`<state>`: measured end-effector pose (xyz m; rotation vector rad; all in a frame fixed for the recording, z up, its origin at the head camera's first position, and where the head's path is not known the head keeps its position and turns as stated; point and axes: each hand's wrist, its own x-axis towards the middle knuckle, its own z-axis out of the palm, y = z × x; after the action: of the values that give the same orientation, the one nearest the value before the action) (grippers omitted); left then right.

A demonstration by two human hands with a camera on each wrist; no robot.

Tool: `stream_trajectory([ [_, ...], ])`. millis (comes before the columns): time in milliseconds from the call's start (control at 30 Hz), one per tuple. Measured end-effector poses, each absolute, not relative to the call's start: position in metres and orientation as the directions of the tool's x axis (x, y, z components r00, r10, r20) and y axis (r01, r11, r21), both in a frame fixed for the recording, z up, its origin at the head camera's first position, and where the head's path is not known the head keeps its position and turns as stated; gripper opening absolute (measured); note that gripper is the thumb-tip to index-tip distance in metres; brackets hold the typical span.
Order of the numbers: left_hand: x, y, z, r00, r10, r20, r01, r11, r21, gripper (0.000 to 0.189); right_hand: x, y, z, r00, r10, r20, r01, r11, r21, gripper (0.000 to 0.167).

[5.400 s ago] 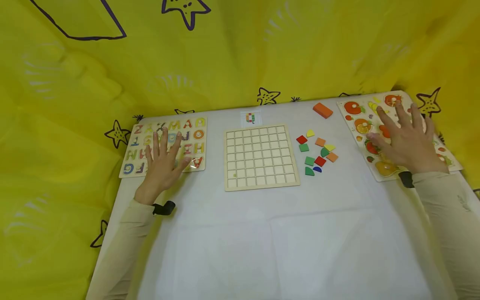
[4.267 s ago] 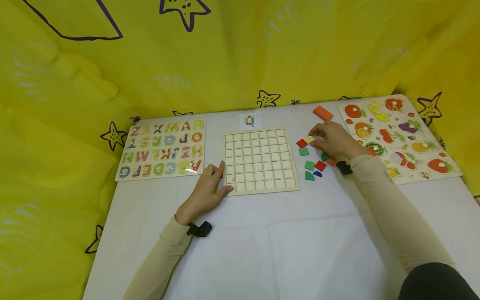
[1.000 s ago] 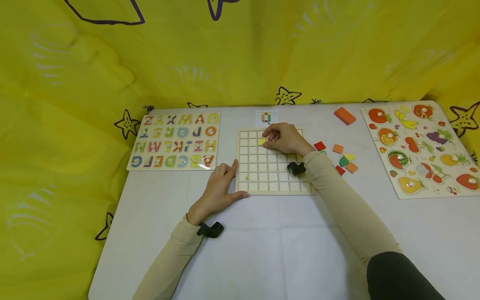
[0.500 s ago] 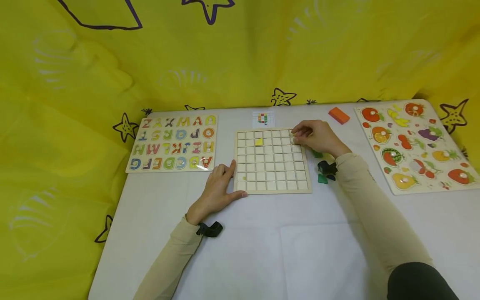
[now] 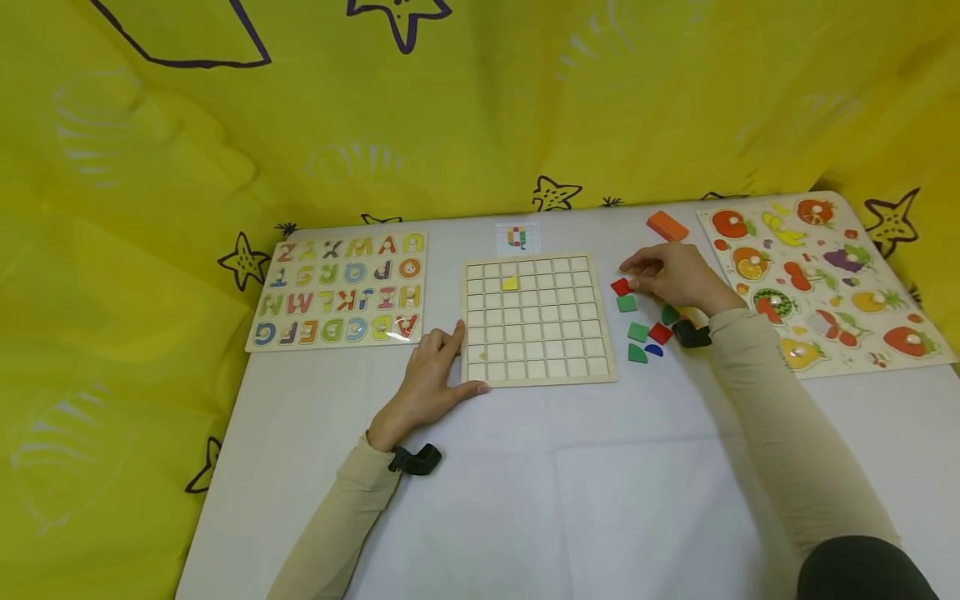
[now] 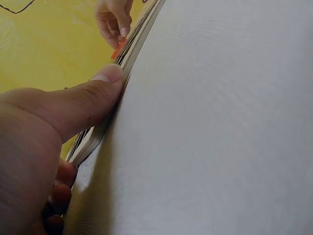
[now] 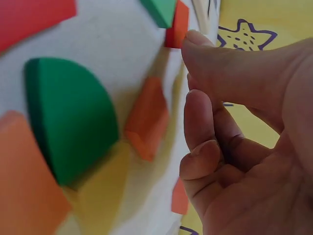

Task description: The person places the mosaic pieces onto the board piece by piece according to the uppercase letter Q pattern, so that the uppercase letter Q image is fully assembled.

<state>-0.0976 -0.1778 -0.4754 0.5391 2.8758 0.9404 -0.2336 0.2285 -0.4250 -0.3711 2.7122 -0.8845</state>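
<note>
My left hand (image 5: 431, 379) holds the near left corner of a wooden grid board (image 5: 538, 382), thumb on its front edge and fingers along its left side. The left wrist view shows the thumb (image 6: 93, 100) at the board's edge. One yellow piece (image 5: 510, 284) lies on the grid, in its upper left part. My right hand (image 5: 678, 275) is over the loose pieces right of the board, thumb and index finger slightly apart at a red piece (image 5: 620, 287). Nothing is between these fingers. In the right wrist view a green quarter-round (image 7: 73, 117) lies near the right hand.
Green pieces (image 5: 637, 332), another red piece (image 5: 659, 333) and a blue half-round (image 5: 654, 351) lie nearby. Behind the board is a pattern card (image 5: 528, 242); an orange block (image 5: 667, 226) lies farther right. A letter puzzle (image 5: 322, 319) is left, a fruit puzzle (image 5: 847, 283) right.
My right hand has let go of the yellow piece on the grid and moved right to the loose pieces. The left hand, earlier over the letter puzzle, has stayed at the board's corner since.
</note>
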Motion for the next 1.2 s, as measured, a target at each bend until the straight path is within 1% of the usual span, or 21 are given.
stream_trajectory([
  [233, -0.098, -0.179, -0.476, -0.937, 0.348, 0.029, 0.299, 0.757, 0.582, 0.11, -0.234, 0.226, -0.431, -0.927, -0.311, -0.21, -0.132, 0.794, -0.594, 0.024],
  [400, -0.098, -0.178, -0.475, -0.94, 0.34, 0.014, 0.282, 0.756, 0.59, 0.11, -0.234, 0.227, -0.431, -0.927, -0.306, -0.218, -0.121, 0.792, -0.598, 0.024],
  [667, -0.098, -0.178, -0.475, -0.938, 0.346, 0.031, 0.298, 0.757, 0.582, 0.109, -0.234, 0.229, -0.432, -0.933, -0.292, -0.211, -0.104, 0.778, -0.619, 0.026],
  [900, -0.097, -0.178, -0.475, -0.94, 0.34, 0.011, 0.282, 0.761, 0.585, 0.11, -0.234, 0.228, -0.432, -0.948, -0.267, -0.174, -0.092, 0.751, -0.654, 0.029],
  [1067, -0.097, -0.178, -0.475, -0.939, 0.343, 0.034, 0.296, 0.753, 0.587, 0.109, -0.234, 0.219, -0.433, -0.957, -0.243, -0.16, -0.06, 0.704, -0.707, 0.035],
  [1200, -0.098, -0.178, -0.476, -0.937, 0.346, 0.046, 0.306, 0.751, 0.585, 0.109, -0.235, 0.211, -0.433, -0.959, -0.232, -0.161, -0.041, 0.678, -0.734, 0.034],
])
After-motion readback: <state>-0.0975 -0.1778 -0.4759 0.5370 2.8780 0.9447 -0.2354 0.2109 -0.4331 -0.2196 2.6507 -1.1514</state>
